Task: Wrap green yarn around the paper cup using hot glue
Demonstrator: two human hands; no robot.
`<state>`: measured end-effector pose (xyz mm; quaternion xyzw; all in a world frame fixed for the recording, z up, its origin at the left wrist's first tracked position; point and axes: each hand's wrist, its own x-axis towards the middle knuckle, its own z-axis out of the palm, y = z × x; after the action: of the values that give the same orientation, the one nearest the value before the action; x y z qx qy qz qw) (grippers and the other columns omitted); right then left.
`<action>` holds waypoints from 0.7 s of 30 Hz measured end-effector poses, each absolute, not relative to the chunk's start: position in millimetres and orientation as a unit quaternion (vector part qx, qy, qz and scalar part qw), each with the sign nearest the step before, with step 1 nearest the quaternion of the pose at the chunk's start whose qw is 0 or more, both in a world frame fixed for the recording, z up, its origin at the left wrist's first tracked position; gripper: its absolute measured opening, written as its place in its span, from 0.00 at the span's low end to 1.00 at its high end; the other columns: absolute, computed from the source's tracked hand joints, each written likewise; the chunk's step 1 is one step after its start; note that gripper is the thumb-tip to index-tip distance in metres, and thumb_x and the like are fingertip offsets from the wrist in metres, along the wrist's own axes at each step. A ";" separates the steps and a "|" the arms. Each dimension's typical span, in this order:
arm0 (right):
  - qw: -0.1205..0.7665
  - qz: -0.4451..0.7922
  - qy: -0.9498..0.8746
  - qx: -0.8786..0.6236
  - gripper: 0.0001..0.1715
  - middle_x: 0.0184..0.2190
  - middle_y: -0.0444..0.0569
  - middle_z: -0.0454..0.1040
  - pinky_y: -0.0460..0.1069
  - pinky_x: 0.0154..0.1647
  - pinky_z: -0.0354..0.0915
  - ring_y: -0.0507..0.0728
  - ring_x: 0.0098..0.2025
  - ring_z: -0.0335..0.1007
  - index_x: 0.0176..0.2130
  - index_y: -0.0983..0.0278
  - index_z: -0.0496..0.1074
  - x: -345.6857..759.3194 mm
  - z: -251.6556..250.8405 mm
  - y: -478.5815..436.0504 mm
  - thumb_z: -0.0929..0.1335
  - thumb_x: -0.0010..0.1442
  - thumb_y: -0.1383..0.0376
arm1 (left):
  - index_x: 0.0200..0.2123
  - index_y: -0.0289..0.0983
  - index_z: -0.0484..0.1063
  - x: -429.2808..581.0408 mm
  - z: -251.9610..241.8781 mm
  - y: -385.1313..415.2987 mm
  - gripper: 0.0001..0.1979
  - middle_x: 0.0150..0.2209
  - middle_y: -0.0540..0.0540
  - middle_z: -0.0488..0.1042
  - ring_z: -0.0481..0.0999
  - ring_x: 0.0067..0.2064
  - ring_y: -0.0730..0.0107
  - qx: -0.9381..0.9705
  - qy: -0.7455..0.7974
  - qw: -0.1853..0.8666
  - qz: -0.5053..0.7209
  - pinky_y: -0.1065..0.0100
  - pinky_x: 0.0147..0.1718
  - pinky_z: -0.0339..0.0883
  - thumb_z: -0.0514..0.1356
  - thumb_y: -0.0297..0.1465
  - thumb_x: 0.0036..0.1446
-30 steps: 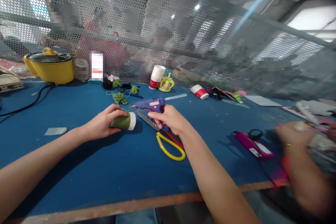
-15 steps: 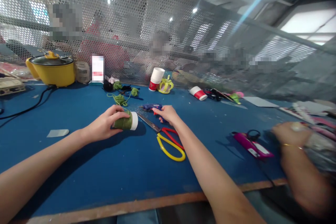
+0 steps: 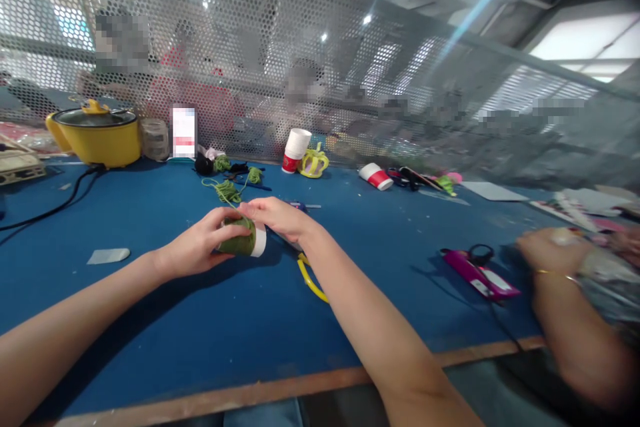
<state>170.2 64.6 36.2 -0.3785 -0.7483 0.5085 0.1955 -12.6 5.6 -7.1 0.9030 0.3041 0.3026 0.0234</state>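
My left hand (image 3: 197,247) grips a paper cup (image 3: 260,240) lying on its side, its wall wrapped in dark green yarn and a white band bare at the right end. Over the cup's upper side, my right hand (image 3: 280,217) pinches a strand of green yarn that runs from a small loose skein (image 3: 227,191) behind. Behind the right hand lies a blue glue gun (image 3: 299,206), mostly hidden. Under the right forearm are scissors, with part of the yellow handle (image 3: 311,280) showing.
At the back stand a yellow electric pot (image 3: 103,140), a jar (image 3: 155,140), stacked paper cups (image 3: 297,147) and a yellow crown-like piece (image 3: 314,161). Another cup (image 3: 376,176) lies tipped over. On the right are a magenta device (image 3: 480,273) with a cord and another person's hand (image 3: 553,253).
My right hand has let go of the glue gun, which now lies on the table, and has moved left to the yarn at the cup. My left hand still holds the cup, tilted slightly more.
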 end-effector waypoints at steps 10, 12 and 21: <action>0.245 0.525 -0.699 -0.420 0.03 0.19 0.40 0.67 0.43 0.23 0.53 0.46 0.21 0.56 0.25 0.67 0.69 170.9 32.2 56.6 0.68 0.46 0.68 | 0.49 0.39 0.59 -8.1 -5.5 1.9 0.23 0.49 0.39 0.56 0.61 0.52 0.56 0.907 0.302 0.048 0.289 0.56 0.48 0.63 0.59 0.23 0.50; 0.243 0.506 -0.711 -0.423 0.03 0.17 0.39 0.64 0.43 0.22 0.51 0.46 0.19 0.54 0.26 0.67 0.69 170.2 32.2 55.9 0.67 0.47 0.67 | 0.49 0.39 0.60 -8.2 -4.9 1.8 0.22 0.49 0.39 0.56 0.61 0.51 0.57 0.907 0.305 0.059 0.284 0.57 0.49 0.62 0.59 0.23 0.50; 0.417 0.468 -0.683 -0.376 0.06 0.23 0.42 0.70 0.46 0.32 0.60 0.48 0.26 0.65 0.27 0.65 0.65 176.3 35.3 58.4 0.67 0.49 0.65 | 0.52 0.36 0.56 -10.6 -0.7 3.9 0.28 0.48 0.40 0.62 0.64 0.50 0.58 0.857 0.370 0.156 0.322 0.58 0.48 0.62 0.62 0.34 0.48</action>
<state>176.3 58.4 35.3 -0.3755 -0.6826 0.4683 0.4167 -10.6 3.9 -0.7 0.8573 0.3704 0.3215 0.1563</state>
